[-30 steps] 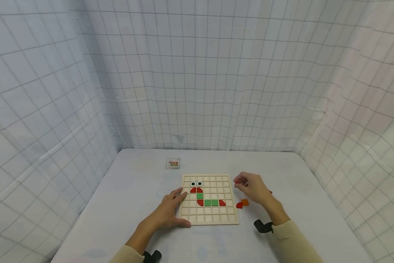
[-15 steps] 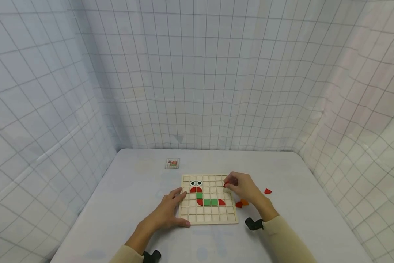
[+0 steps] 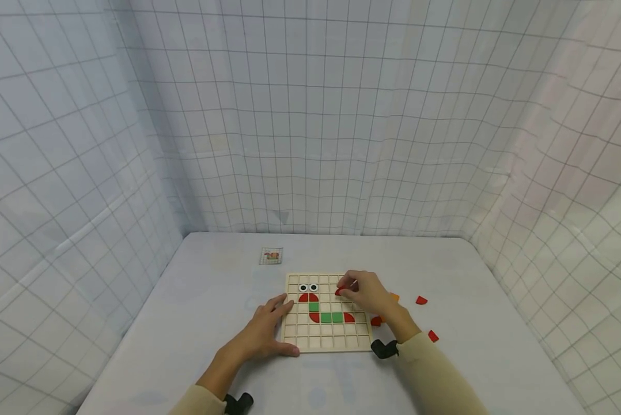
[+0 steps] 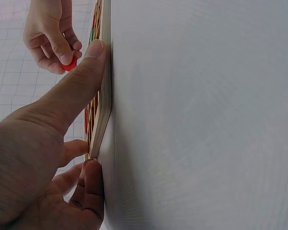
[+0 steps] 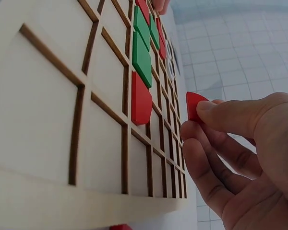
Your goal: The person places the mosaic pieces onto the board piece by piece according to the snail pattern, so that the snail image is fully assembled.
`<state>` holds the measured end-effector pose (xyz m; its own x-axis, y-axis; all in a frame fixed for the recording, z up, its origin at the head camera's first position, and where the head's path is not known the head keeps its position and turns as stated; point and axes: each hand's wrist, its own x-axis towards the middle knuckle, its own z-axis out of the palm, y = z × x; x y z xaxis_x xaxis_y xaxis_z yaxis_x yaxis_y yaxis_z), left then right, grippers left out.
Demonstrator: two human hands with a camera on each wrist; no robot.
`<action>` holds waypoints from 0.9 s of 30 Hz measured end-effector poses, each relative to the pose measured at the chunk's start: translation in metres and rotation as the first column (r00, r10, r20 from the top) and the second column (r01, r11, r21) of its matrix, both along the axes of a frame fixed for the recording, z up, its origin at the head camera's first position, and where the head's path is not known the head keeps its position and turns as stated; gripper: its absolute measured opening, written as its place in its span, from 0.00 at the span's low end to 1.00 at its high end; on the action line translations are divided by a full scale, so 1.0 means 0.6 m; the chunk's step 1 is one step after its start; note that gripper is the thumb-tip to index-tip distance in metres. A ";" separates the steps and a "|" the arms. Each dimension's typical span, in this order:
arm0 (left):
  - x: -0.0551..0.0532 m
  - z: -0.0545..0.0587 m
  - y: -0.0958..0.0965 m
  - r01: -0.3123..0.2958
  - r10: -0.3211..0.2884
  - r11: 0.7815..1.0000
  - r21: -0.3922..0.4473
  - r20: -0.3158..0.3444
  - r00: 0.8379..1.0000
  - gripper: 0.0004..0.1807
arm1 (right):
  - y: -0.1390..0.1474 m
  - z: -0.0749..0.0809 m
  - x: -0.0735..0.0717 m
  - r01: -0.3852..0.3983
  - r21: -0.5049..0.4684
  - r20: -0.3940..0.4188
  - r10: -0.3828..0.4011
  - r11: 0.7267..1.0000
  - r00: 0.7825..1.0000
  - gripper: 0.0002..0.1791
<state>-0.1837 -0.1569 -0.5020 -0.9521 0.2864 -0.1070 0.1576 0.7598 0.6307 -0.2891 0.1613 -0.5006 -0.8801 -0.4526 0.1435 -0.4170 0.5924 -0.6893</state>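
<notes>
A pale wooden grid board (image 3: 326, 344) lies on the white table. My left hand (image 3: 261, 333) holds its near left corner, thumb along the front edge and fingers at the left edge. Pinched between thumb and fingertips of my right hand (image 3: 366, 291) is a red quarter-circle tile (image 5: 194, 103), held above the board's upper right part. Set in the grid are two eye tiles (image 3: 308, 287), several red quarter-circle tiles (image 5: 141, 99) and several green square tiles (image 5: 141, 57). The right hand covers part of the board's far right side in the head view.
Right of the board lie loose red tiles (image 3: 421, 300) and orange tiles (image 3: 395, 297), partly behind the right wrist. A small picture card (image 3: 271, 256) lies beyond the board's far left corner. White grid-patterned curtains (image 3: 310, 144) surround the table.
My right hand has carried the red quarter-circle tile leftward, from beside the board to over it. More loose tiles on the right are uncovered. The left hand stays at its corner.
</notes>
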 end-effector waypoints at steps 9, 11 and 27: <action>-0.001 0.000 0.001 0.000 0.000 1.000 0.001 0.001 1.000 0.67 | -0.028 -0.008 -0.008 -0.001 0.024 0.035 0.000 1.000 0.999 0.03; -0.001 -0.001 0.000 0.004 -0.004 1.000 0.001 0.002 1.000 0.67 | -0.033 -0.009 -0.010 -0.016 0.032 0.028 0.015 0.999 1.000 0.03; 0.000 -0.001 0.000 -0.001 0.001 1.000 -0.004 0.012 1.000 0.67 | -0.060 -0.003 -0.016 -0.038 0.068 0.069 0.034 0.997 0.997 0.03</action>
